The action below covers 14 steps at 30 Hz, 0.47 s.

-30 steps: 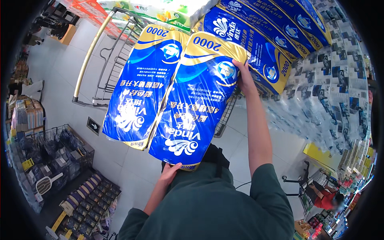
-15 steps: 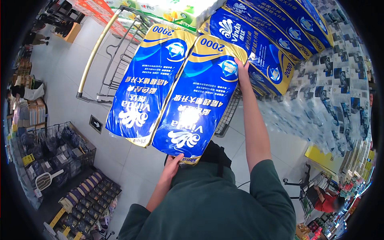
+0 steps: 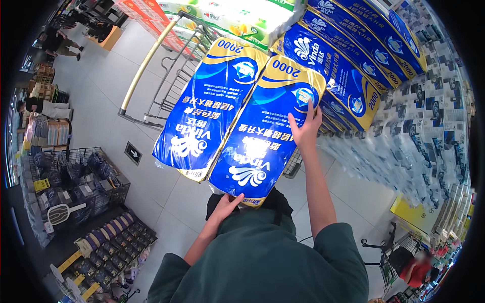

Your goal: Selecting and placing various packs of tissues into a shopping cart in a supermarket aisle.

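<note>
Two large blue-and-gold plastic-wrapped paper packs, a left pack [image 3: 202,108] and a right pack [image 3: 268,131], lie side by side in front of me over a metal cart [image 3: 172,93]. Whether they rest on it is hidden. My left hand [image 3: 225,208] holds the near end of the right pack, its thumb on top and its other fingers out of sight beneath. My right hand [image 3: 306,129] is at the same pack's right edge, fingers spread and pointing away from me, touching or very close to the wrap; no grip shows.
Similar blue packs [image 3: 348,60] are stacked at the far right, beside clear-wrapped goods [image 3: 394,136]. Green-and-white packs [image 3: 237,20] stand beyond the cart. Wire bins [image 3: 76,177] line the left. A person in red [image 3: 417,270] is by another cart at the lower right.
My right hand has come off the right pack's far corner and moved nearer along its edge, its fingers opening. Both packs appear farther right in view. The left hand keeps its hold.
</note>
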Motion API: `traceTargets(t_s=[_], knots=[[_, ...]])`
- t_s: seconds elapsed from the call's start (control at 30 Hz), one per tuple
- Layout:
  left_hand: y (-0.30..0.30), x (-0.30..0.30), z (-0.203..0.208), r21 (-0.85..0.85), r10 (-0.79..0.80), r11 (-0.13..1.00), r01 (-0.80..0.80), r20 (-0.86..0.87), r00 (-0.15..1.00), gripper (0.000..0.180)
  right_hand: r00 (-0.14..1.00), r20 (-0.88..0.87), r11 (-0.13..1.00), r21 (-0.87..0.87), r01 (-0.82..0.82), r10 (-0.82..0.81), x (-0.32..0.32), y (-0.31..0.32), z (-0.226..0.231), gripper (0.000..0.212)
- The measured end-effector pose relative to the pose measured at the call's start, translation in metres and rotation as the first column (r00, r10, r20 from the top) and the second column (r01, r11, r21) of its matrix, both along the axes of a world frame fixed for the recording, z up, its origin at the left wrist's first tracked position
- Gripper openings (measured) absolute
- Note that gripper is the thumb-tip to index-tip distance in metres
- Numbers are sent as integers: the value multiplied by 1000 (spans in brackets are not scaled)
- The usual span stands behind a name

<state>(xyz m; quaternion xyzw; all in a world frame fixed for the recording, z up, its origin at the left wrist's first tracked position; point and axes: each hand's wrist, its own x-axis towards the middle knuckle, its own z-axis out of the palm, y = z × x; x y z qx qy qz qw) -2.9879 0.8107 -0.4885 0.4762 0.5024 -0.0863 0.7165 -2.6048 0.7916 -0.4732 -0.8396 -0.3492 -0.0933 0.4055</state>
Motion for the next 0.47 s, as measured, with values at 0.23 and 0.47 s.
traceTargets(t_s=[0.23, 0.47], knots=[[84, -45, 45, 176, -613, 721, 670, -289, 735, 44, 882, -456, 980, 87, 180, -122, -37, 8, -2, 77], [288, -91, 122, 650, -195, 755, 83, 102, 975, 33, 964, 18, 957, -116, 267, -266, -76, 41, 27, 78]])
